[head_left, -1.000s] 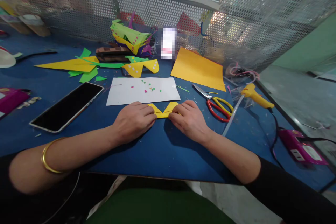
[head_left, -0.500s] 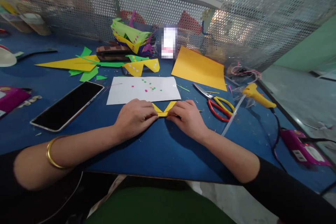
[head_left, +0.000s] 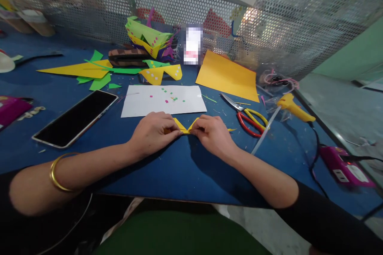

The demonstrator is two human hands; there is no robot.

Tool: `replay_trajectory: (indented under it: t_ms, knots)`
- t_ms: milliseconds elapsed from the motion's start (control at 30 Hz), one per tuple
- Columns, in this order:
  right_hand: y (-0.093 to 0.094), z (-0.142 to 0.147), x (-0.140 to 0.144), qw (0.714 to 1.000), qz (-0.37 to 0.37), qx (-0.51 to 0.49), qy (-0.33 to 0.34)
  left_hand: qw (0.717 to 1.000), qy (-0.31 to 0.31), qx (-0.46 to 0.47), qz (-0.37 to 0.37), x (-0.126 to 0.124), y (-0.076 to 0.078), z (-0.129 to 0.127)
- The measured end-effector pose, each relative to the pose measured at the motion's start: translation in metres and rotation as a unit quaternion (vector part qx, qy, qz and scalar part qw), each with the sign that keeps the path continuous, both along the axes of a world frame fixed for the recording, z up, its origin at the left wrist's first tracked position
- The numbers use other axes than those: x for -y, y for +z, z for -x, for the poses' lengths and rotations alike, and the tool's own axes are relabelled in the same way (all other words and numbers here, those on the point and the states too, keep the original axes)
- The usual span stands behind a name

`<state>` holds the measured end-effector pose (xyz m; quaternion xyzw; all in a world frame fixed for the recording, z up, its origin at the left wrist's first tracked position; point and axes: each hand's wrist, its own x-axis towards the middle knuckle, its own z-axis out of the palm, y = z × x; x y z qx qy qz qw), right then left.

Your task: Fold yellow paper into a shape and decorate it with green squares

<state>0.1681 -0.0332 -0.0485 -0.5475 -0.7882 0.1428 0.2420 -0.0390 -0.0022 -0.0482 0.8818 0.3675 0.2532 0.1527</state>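
From the head view I see my left hand (head_left: 152, 131) and right hand (head_left: 213, 133) at frame centre, each pinching an end of the folded yellow paper (head_left: 184, 126) on the blue table (head_left: 179, 171). Just above lies a white sheet (head_left: 164, 101); scissors (head_left: 247, 115) sit right, a phone (head_left: 74, 118) left.

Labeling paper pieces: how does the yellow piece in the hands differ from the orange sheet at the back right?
The folded yellow paper is small, creased into a V with two raised points; the orange sheet is large, flat and unfolded. The yellow paper is pinched between the left hand and right hand; the orange sheet lies untouched near the mesh wall. Both rest on the blue table.
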Motion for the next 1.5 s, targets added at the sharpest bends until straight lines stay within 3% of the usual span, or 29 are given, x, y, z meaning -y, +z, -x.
replay_trajectory:
  t_ms: [300,533,867,1067,1333,1400,1500]
  knots:
    - [0.003,0.003,-0.01,0.994,0.085,-0.008,-0.065,0.989,0.05,-0.137,0.004,-0.012,0.013,-0.011]
    - [0.002,0.0,-0.011,0.992,0.089,-0.028,-0.083,0.987,0.033,-0.157,-0.012,-0.017,0.01,-0.009]
    - [0.002,-0.002,-0.006,0.99,0.089,-0.043,-0.104,0.978,0.008,-0.176,-0.109,-0.01,0.006,-0.004]
    - [0.005,-0.009,-0.009,0.986,0.114,-0.034,-0.114,0.979,-0.001,-0.177,-0.1,-0.01,0.007,-0.004]
    - [-0.001,-0.009,-0.015,0.994,0.075,0.028,-0.073,0.98,-0.002,-0.174,-0.097,-0.012,0.008,-0.004]
    - [-0.002,-0.009,-0.014,0.995,0.072,0.019,-0.069,0.982,-0.02,-0.152,-0.111,-0.012,0.006,-0.004]
    - [-0.002,-0.008,-0.013,0.995,0.069,0.021,-0.076,0.971,-0.111,-0.141,-0.156,-0.012,0.002,-0.006]
